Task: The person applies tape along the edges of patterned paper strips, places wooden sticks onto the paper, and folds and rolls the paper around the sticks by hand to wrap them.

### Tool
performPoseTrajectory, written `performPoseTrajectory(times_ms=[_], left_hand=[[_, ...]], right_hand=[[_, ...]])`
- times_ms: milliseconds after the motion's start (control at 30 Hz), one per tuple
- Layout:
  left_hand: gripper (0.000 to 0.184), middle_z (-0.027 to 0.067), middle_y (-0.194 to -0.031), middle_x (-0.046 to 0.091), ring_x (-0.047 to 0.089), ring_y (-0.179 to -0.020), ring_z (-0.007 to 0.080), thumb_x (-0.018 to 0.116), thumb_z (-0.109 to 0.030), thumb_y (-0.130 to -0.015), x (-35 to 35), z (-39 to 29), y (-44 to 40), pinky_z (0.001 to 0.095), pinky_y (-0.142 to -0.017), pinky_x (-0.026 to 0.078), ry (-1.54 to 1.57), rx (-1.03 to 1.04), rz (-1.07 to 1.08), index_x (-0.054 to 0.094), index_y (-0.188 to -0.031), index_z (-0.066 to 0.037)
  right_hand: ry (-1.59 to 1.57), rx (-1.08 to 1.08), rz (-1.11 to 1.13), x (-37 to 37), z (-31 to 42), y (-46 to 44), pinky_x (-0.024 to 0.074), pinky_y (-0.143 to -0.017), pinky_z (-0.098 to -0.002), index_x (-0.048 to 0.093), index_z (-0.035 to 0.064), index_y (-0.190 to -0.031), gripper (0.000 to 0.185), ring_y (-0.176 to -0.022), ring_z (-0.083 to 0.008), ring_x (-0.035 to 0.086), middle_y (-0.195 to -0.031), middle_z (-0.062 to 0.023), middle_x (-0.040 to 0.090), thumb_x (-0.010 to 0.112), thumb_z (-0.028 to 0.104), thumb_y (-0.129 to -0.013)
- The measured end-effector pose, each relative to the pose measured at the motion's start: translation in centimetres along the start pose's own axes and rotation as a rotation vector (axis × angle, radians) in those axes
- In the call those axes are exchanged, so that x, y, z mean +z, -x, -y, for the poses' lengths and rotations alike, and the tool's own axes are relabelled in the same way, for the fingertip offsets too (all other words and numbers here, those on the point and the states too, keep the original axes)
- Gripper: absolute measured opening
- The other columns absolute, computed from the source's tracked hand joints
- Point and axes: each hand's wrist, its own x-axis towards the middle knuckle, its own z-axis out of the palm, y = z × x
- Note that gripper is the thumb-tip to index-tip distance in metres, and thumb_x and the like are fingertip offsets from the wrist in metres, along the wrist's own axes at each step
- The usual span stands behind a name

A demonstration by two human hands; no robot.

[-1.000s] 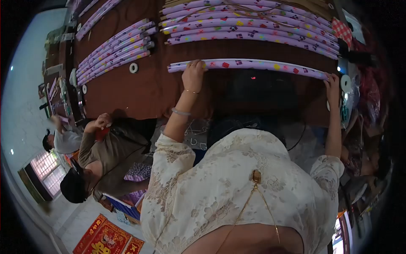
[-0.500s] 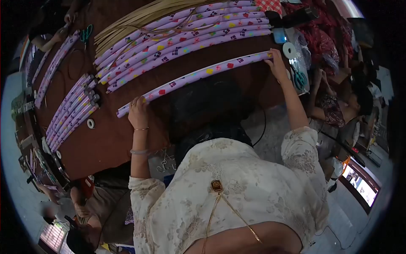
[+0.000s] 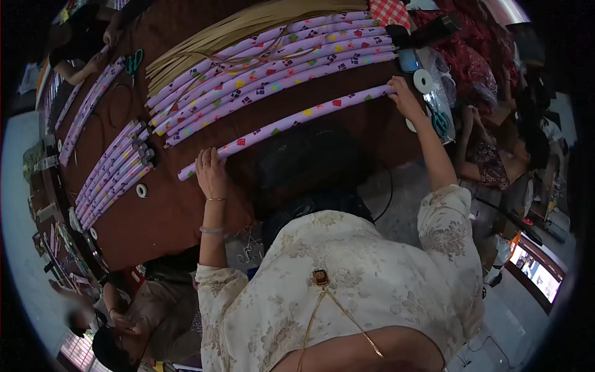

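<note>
A long, thin roll of lilac wrapping paper [image 3: 307, 116] with coloured printed shapes lies slantwise across the near side of the brown table. Over its left part, close to that end, my left hand [image 3: 212, 177] has its fingers bent on top of the paper. At the opposite end my right hand [image 3: 406, 100] grips the tip, the fingers curled around it. How far my thumbs reach under the roll is hidden. Just beyond it, several finished-looking rolls of the same paper [image 3: 273, 80] lie side by side.
Brown paper strips [image 3: 204, 38] lie at the back of the brown table [image 3: 149, 226]. Shorter rolls [image 3: 114, 177] and a tape roll [image 3: 142, 190] are on the left. Teal scissors [image 3: 440, 123] and another tape roll [image 3: 423, 81] lie right. Co-workers sit on both sides.
The roll has turned under my hands: the pale strip along its far edge no longer shows. My left hand's fingers reach further over it. The whole view has shifted slightly.
</note>
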Motion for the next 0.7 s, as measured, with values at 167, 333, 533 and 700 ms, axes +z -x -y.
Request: performPoseTrajectory(times_ms=[167, 333, 533, 700], left_hand=[[0.048, 0.0112, -0.108, 0.051, 0.048, -0.103, 0.0283, 0.067, -0.024, -0.071, -0.2, -0.3, -0.1, 0.0409, -0.085, 0.042, -0.035, -0.049, 0.032, 0.052, -0.113, -0.006], [0.054, 0.0106, -0.104, 0.051, 0.049, -0.099, 0.0272, 0.068, -0.025, -0.070, 0.2, 0.5, -1.1, 0.0399, -0.082, 0.043, -0.054, -0.054, 0.130, 0.050, -0.118, -0.007], [0.053, 0.0119, -0.098, 0.056, 0.053, -0.092, 0.0284, 0.066, -0.024, -0.072, -0.2, 1.0, -2.5, 0.0392, -0.080, 0.044, -0.019, -0.043, 0.209, 0.048, -0.117, -0.005], [0.031, 0.0145, -0.099, 0.054, 0.051, -0.093, 0.0330, 0.060, -0.013, -0.075, 1.0, 2.6, -1.7, 0.0405, -0.079, 0.044, 0.039, 0.099, 0.194, 0.049, -0.103, -0.003]], right_hand=[[0.056, -0.026, 0.037, -0.4, 0.1, -0.5, 0.0387, -0.090, -0.0373, 0.045, 0.0022, -0.107, 0.035, -0.111, -0.0331, 0.044, -0.119, -0.0135, 0.041, 0.059, -0.003, -0.075], [0.046, -0.015, 0.115, -0.8, 0.5, -1.8, 0.0387, -0.089, -0.0367, 0.046, 0.0021, -0.107, 0.037, -0.107, -0.0325, 0.045, -0.113, -0.0131, 0.042, 0.061, -0.003, -0.073], [0.105, -0.003, 0.167, -0.7, -0.3, -3.3, 0.0406, -0.085, -0.0360, 0.048, 0.0038, -0.101, 0.039, -0.098, -0.0314, 0.049, -0.107, -0.0103, 0.045, 0.068, 0.001, -0.067], [0.231, -0.025, 0.227, -1.9, 0.8, -3.3, 0.0399, -0.087, -0.0382, 0.050, 0.0069, -0.101, 0.036, -0.100, -0.0304, 0.049, -0.106, -0.0076, 0.049, 0.067, 0.006, -0.070]])
